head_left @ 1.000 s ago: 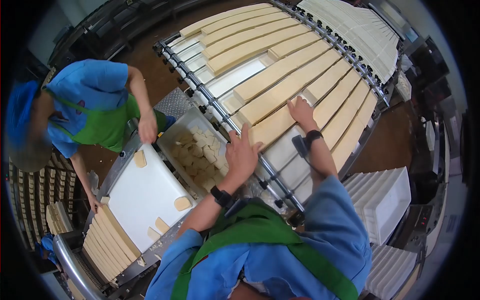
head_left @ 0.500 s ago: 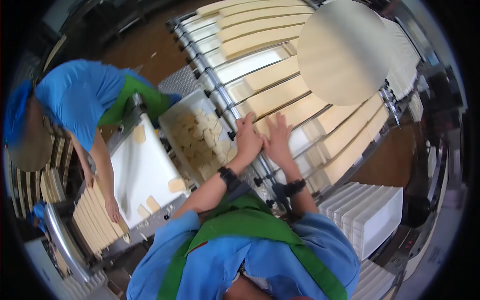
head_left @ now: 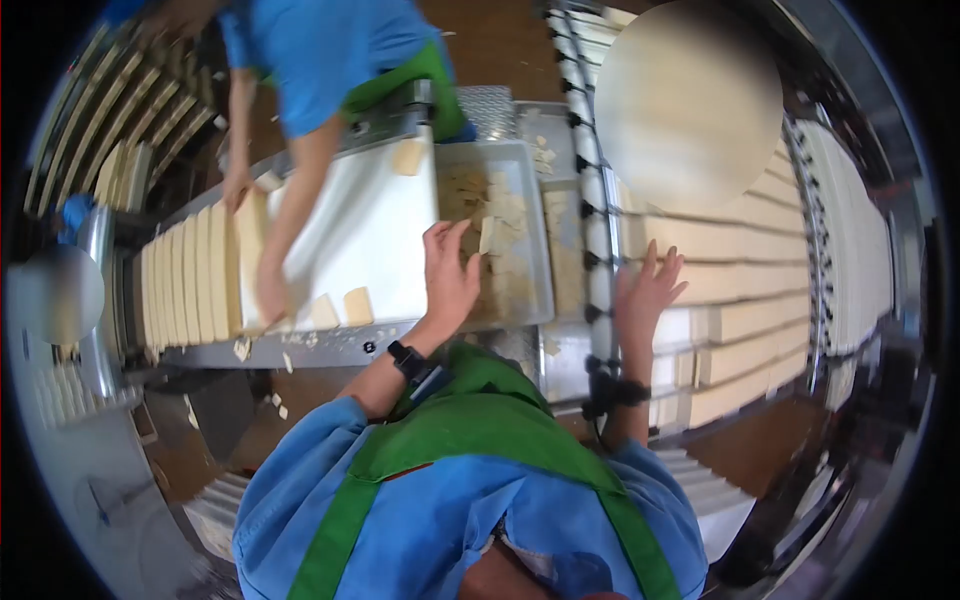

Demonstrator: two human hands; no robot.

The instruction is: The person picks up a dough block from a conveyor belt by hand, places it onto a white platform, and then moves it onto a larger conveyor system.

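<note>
The left hand (head_left: 450, 278) hangs over the near left corner of the grey tray (head_left: 537, 235), fingers spread and pointing away from the body, with a pale offcut (head_left: 487, 236) at its fingertips — whether it is pinched or only touched I cannot tell. The tray's heap of scraps (head_left: 500, 215) lies just ahead and to the right of this hand, so the left is the nearer one. The right hand (head_left: 645, 292) hovers open, fingers fanned, over the long slabs (head_left: 740, 275) on the roller conveyor (head_left: 592, 190) — their long axes run crosswise, away to the right.
</note>
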